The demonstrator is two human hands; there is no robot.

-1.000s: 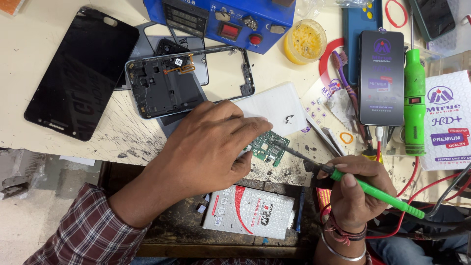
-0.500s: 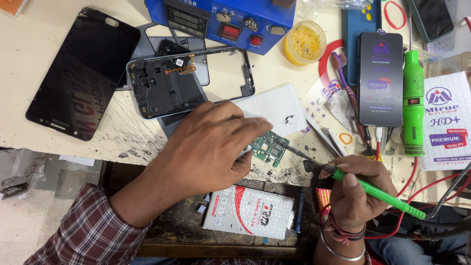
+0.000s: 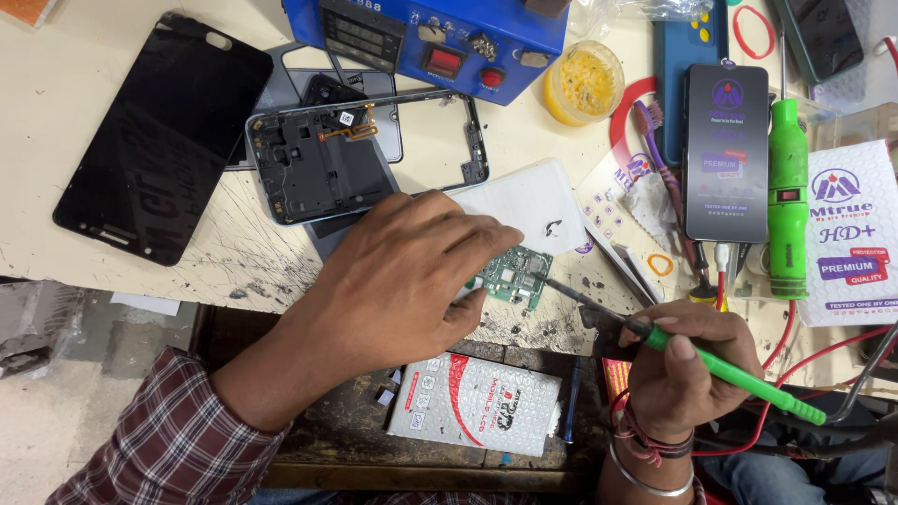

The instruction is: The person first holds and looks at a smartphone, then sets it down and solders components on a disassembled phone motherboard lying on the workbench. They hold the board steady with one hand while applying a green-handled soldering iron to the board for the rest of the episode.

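Barely anything has moved since the earlier frame: both hands sit where they were, tip on the same spot.

Near counter edge: right hand [image 3: 687, 369] clenched around green soldering iron [image 3: 739, 374], tip on the small green circuit board [image 3: 513, 278]. Left hand [image 3: 407, 276] lies flat, fingers pressing the board down at the front edge of the counter. Looks like mid-soldering; next move needs a steady tip and the board pinned.

Further back: stripped phone frame [image 3: 323, 164], black screen panel [image 3: 159, 136] toward the left edge, blue station [image 3: 440, 42] at the far edge.
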